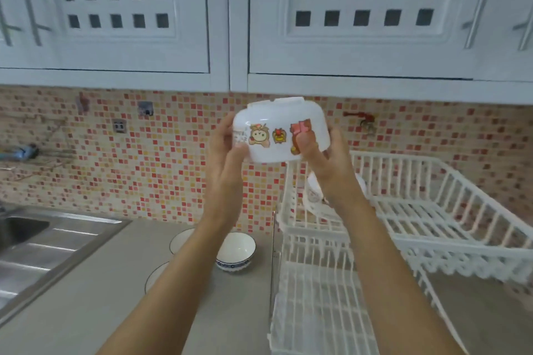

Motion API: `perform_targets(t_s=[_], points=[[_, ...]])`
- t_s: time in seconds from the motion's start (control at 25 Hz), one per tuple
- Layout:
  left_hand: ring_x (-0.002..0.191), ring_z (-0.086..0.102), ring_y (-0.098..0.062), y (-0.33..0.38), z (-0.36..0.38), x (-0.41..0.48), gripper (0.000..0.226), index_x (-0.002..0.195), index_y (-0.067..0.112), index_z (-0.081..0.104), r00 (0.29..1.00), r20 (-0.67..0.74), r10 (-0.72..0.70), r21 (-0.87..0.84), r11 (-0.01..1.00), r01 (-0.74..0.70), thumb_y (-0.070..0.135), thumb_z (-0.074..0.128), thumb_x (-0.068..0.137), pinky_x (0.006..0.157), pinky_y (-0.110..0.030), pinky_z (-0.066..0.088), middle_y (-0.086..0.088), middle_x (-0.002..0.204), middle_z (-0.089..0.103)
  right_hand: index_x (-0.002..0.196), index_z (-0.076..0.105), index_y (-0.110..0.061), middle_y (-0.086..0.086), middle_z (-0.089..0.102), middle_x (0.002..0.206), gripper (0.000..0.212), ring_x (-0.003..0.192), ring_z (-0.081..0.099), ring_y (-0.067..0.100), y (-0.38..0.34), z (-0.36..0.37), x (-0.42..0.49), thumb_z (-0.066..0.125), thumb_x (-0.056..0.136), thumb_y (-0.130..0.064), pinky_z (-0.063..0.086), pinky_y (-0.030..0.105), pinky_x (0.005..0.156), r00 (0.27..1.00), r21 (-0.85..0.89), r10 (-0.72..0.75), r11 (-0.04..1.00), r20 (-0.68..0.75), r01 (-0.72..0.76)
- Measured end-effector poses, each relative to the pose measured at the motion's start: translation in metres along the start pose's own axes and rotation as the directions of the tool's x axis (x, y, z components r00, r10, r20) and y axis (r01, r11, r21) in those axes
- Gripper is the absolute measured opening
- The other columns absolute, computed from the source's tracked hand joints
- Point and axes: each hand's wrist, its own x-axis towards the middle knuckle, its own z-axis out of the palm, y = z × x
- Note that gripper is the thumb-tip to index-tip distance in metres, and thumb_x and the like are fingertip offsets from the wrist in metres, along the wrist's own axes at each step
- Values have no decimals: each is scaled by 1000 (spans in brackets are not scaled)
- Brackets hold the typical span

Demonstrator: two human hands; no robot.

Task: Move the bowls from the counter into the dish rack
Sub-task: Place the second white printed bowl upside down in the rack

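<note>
I hold a white bowl with cartoon stickers (pixel 277 130) upside down, high in front of the tiled wall. My left hand (pixel 226 158) grips its left side and my right hand (pixel 320 158) its right side, thumb on the front. The white wire dish rack (pixel 432 210) stands on the counter to the right and below the bowl. Another white bowl (pixel 313 190) lies in the rack, mostly hidden behind my right wrist. A white bowl with a blue band (pixel 236 251) sits on the counter. Two more white dishes (pixel 180 239) (pixel 155 274) lie beside it, partly hidden by my left forearm.
A steel sink with a ribbed drainboard (pixel 49 248) is at the left. White wall cabinets (pixel 230 23) hang overhead. The mosaic backsplash carries hooks and a socket (pixel 119 125). The rack's lower tray (pixel 317 297) reaches toward the counter's front edge.
</note>
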Motion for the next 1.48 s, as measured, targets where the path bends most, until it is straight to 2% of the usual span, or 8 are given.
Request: perform_targets(t_s=[0.12,0.24,0.4,0.52,0.76,1.16,1.32,1.48], points=[[110,56,0,-2,38,-7,35,119,30,53,980,160,-121,43,992,116,36,41,86,89,-22,45,13,120,58,125,47,-45,-16,54,123,91,108,54,-7,11,-72,-4,59,44,-86,46,8,84,998,-169,29,985,54,-19],[111,51,5,-15,71,-12,48,119,24,58,952,194,-239,215,957,196,47,28,90,90,-25,39,14,118,58,144,29,-34,-29,40,128,107,119,42,-1,32,-119,-17,75,52,-62,38,29,102,987,-349,138,932,83,-101],[121,53,-16,-35,96,-24,44,104,39,61,877,242,-414,372,875,310,54,22,91,103,-41,39,3,128,58,142,29,-38,-14,40,144,105,130,40,10,54,-132,-26,88,54,-43,36,44,109,972,-514,221,845,82,-148],[118,54,-19,-37,100,-29,31,85,45,56,876,162,-454,384,847,368,52,27,94,106,-46,39,1,126,59,145,22,-32,-8,41,146,111,132,41,16,62,-133,-25,88,56,-39,38,36,101,949,-582,291,795,121,-170],[87,58,-18,-39,103,-29,36,71,34,54,898,95,-429,490,805,333,35,32,99,75,-28,44,9,84,60,142,20,-26,-1,52,133,110,107,53,17,68,-130,-23,89,56,-33,45,32,81,920,-689,366,703,140,-175],[100,51,-16,-41,106,-28,41,123,17,57,852,149,-502,592,735,329,40,33,99,80,-32,36,1,109,57,146,12,-23,1,43,142,111,103,47,15,66,-130,-22,86,63,-27,40,29,82,875,-671,455,702,165,-238],[134,40,-15,-39,100,-31,55,145,19,37,899,91,-428,489,806,334,44,35,96,109,-38,33,1,148,42,151,-4,-22,-1,8,160,113,145,22,22,53,-131,-26,77,72,-13,32,37,108,863,-667,488,687,131,-288],[137,36,-8,-17,69,-28,48,147,23,34,941,-18,-337,362,875,320,30,35,100,111,-30,29,8,151,39,151,-2,-26,-9,0,161,94,148,7,14,25,-106,-29,60,84,-7,17,36,115,949,-592,304,782,89,-195]])
